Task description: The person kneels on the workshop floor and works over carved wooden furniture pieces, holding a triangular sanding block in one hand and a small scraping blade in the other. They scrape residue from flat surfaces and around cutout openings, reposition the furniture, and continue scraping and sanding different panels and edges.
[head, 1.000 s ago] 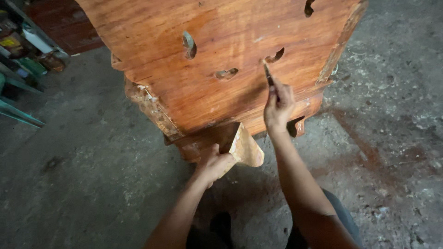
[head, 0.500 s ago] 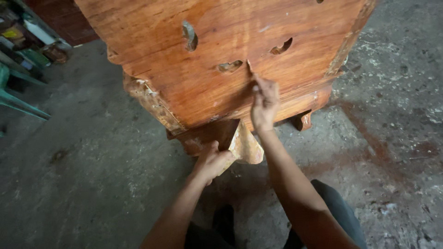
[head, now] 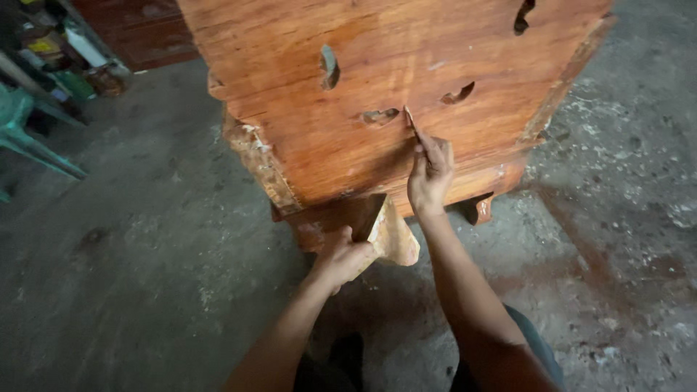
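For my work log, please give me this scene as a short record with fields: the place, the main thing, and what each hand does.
Place: workshop with a grey concrete floor
Main thing: large reddish wooden slab with several carved holes, one hole near the tool
Right hand: right hand holds a thin tool, its tip against the slab surface beside the hole
Left hand: left hand holds a flat tan board below the slab edge
Background: green chair and cluttered shelf at upper left

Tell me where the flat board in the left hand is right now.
In the head view, the flat board sits low at centre, gripped by the left hand just below the wooden table's near edge, left of the right hand.
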`<state>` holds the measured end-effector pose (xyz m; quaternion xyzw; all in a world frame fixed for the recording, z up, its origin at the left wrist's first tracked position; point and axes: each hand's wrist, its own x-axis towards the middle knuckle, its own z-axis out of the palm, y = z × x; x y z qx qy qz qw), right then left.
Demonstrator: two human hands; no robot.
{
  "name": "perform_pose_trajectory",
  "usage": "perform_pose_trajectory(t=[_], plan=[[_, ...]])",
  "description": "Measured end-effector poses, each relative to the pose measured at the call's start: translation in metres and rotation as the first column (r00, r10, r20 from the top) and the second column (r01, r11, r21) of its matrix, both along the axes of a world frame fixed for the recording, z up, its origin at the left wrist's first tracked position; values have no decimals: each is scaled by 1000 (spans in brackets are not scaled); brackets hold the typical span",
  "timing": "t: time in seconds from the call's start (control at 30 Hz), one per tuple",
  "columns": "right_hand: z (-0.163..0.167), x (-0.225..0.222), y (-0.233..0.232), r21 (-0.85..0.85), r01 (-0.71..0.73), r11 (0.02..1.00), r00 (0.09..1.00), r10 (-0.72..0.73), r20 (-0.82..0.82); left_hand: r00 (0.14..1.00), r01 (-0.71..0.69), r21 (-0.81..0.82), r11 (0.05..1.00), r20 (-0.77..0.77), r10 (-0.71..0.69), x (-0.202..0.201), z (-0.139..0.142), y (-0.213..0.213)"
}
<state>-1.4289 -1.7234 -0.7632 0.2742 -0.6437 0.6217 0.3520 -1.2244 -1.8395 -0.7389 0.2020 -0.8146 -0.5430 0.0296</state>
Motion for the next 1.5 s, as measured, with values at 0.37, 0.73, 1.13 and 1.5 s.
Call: perform_pose_trajectory(t=[0.37,0.73,1.13,1.5], plan=[[2,3,-5,-141,137,980,986,-122,115,973,-9,-18,1000,229,13,1,13,7],[-2,11,-28,-117,72,990,997,-71,12,988,-13,-51,999,153,21,0,-2,3],[8,5,0,-118,-52,992,996,61,72,989,12,62,998,149,-21,1,5,15],[3,-9,5,-39,-68,997,997,69,39,994,-8,52,999,112,2,-1,1,12]])
